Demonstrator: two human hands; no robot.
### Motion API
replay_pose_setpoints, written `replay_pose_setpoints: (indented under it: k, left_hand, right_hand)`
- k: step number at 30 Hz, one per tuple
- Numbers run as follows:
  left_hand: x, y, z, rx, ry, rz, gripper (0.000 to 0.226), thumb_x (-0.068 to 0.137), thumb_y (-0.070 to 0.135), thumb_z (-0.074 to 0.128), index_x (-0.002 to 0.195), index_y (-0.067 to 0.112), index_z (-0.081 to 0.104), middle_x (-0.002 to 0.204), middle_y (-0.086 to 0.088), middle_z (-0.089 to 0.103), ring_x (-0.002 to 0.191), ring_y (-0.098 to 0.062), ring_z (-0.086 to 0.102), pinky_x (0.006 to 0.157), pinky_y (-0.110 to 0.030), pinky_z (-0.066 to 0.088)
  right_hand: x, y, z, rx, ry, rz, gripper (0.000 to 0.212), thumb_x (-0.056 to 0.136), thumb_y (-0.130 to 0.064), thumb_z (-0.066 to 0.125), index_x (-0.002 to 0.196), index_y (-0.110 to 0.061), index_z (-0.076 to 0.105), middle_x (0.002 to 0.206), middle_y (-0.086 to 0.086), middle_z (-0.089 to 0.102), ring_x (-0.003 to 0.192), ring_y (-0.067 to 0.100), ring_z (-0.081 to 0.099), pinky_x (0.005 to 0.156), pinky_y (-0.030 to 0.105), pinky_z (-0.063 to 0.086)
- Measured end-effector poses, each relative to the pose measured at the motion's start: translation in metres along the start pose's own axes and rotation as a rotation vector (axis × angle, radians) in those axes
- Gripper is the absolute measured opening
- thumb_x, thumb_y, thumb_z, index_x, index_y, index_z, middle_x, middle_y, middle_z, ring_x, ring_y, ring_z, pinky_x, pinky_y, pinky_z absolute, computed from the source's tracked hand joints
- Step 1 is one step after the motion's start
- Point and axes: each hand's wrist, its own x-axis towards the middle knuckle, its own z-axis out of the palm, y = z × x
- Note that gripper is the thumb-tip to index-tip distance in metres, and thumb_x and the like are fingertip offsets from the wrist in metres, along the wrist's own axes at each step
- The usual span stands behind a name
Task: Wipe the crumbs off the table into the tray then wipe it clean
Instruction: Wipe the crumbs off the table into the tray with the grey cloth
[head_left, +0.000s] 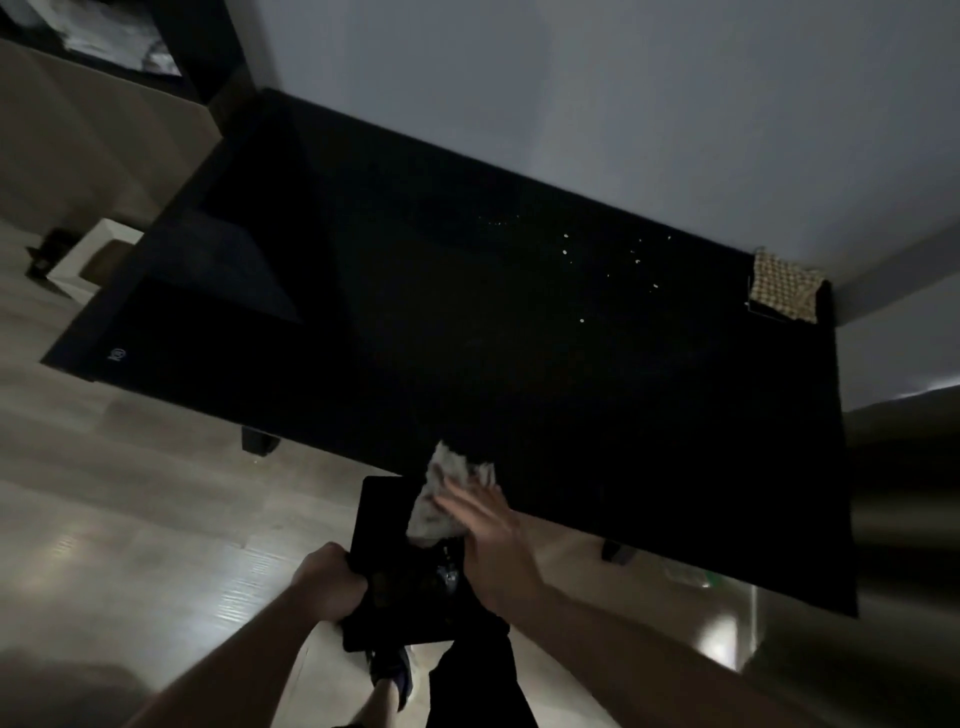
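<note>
- Black table (519, 364) is set against a pale wall, above a wooden floor.
- Pale crumbs (564, 252) are scattered towards its far right side.
- A black tray (384, 519) is gripped at the table's near edge by the left hand (327, 579).
- A light cloth (441, 493) is pressed at that edge by the right hand (488, 530), fingers extended.
- A checked cloth (782, 286) is seen at the far right corner.

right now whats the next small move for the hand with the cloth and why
Probably reach the right hand and its cloth out to the far crumbs, since they still lie scattered on the table, far from the tray the left hand holds at the near edge.
</note>
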Motion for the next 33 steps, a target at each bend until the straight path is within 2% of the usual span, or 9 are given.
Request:
replay_pose_setpoints:
  k: [3, 6, 10, 13, 17, 21, 26, 29, 33]
  left_hand:
    - [-0.003, 0.001, 0.001, 0.002, 0.0, -0.008, 0.015, 0.07, 0.021, 0.055, 0.072, 0.013, 0.067, 0.08, -0.006, 0.074, 0.079, -0.023, 0.073, 0.059, -0.023, 0.05]
    - [-0.006, 0.002, -0.001, 0.022, 0.013, -0.006, 0.012, 0.074, 0.021, 0.056, 0.071, 0.013, 0.065, 0.084, -0.007, 0.074, 0.086, -0.025, 0.073, 0.061, -0.023, 0.049]
    - [-0.004, -0.002, -0.002, 0.032, 0.011, 0.003, 0.015, 0.073, 0.02, 0.054, 0.074, 0.012, 0.067, 0.08, -0.006, 0.073, 0.083, -0.023, 0.073, 0.057, -0.022, 0.048]
    - [-0.001, -0.003, -0.002, 0.053, 0.011, 0.004, 0.015, 0.074, 0.019, 0.055, 0.06, 0.014, 0.055, 0.065, 0.0, 0.064, 0.071, -0.022, 0.067, 0.05, -0.021, 0.041]
    - [0.004, -0.005, -0.004, 0.045, 0.008, -0.033, 0.016, 0.074, 0.022, 0.057, 0.059, 0.016, 0.054, 0.061, 0.003, 0.059, 0.068, -0.021, 0.062, 0.057, -0.021, 0.043]
    - [0.008, -0.009, -0.005, 0.003, 0.009, -0.077, 0.014, 0.076, 0.02, 0.058, 0.063, 0.017, 0.055, 0.066, 0.001, 0.062, 0.078, -0.022, 0.069, 0.059, -0.021, 0.045]
    - [0.013, -0.01, -0.011, -0.041, 0.025, -0.103, 0.017, 0.077, 0.02, 0.056, 0.06, 0.016, 0.054, 0.065, 0.0, 0.063, 0.077, -0.023, 0.071, 0.054, -0.02, 0.044]
    - [0.016, -0.01, -0.013, -0.072, 0.013, -0.105, 0.016, 0.07, 0.022, 0.053, 0.057, 0.014, 0.053, 0.061, 0.0, 0.062, 0.065, -0.02, 0.065, 0.05, -0.019, 0.043]
    - [0.025, -0.016, -0.012, -0.112, 0.011, -0.133, 0.018, 0.066, 0.019, 0.051, 0.068, 0.009, 0.065, 0.069, -0.004, 0.071, 0.074, -0.019, 0.073, 0.053, -0.022, 0.046]
  right_hand:
    - [-0.028, -0.022, 0.016, 0.159, -0.048, 0.095, 0.056, 0.096, -0.016, 0.036, 0.146, -0.029, 0.059, 0.152, -0.015, 0.053, 0.141, -0.009, 0.04, 0.122, 0.032, 0.034]
    - [-0.037, -0.033, 0.01, 0.253, -0.026, 0.111, 0.059, 0.094, -0.003, 0.041, 0.142, -0.029, 0.063, 0.146, -0.027, 0.052, 0.137, -0.013, 0.044, 0.12, 0.022, 0.035]
    - [0.003, -0.023, -0.044, 0.316, 0.168, 0.102, 0.071, 0.093, 0.015, 0.047, 0.145, -0.032, 0.059, 0.152, -0.019, 0.054, 0.143, -0.001, 0.046, 0.12, 0.019, 0.032]
    - [0.058, 0.0, -0.112, 0.197, 0.363, 0.226, 0.065, 0.098, 0.006, 0.054, 0.147, -0.036, 0.055, 0.151, -0.023, 0.052, 0.139, -0.014, 0.041, 0.116, 0.012, 0.033]
    - [0.129, 0.052, -0.169, 0.061, 0.579, 0.513, 0.057, 0.102, -0.005, 0.052, 0.149, -0.037, 0.052, 0.156, -0.014, 0.048, 0.147, 0.006, 0.04, 0.122, 0.03, 0.031]
    - [0.177, 0.083, -0.168, -0.058, 0.43, 0.782, 0.071, 0.099, -0.004, 0.053, 0.159, -0.038, 0.033, 0.17, -0.003, 0.025, 0.157, 0.025, 0.023, 0.127, 0.049, 0.023]
    - [0.235, 0.077, -0.147, -0.255, 0.346, 0.818, 0.085, 0.097, -0.007, 0.055, 0.166, -0.03, 0.011, 0.175, -0.002, 0.004, 0.161, 0.028, 0.008, 0.13, 0.053, 0.007]
    - [0.275, 0.081, -0.156, -0.275, 0.32, 0.781, 0.089, 0.095, -0.007, 0.058, 0.166, -0.028, 0.01, 0.175, -0.002, 0.003, 0.161, 0.027, 0.007, 0.13, 0.05, 0.005]
    - [0.331, 0.098, -0.18, -0.305, 0.265, 0.691, 0.092, 0.094, -0.006, 0.059, 0.166, -0.026, 0.006, 0.175, 0.0, 0.002, 0.16, 0.027, 0.01, 0.13, 0.047, 0.008]
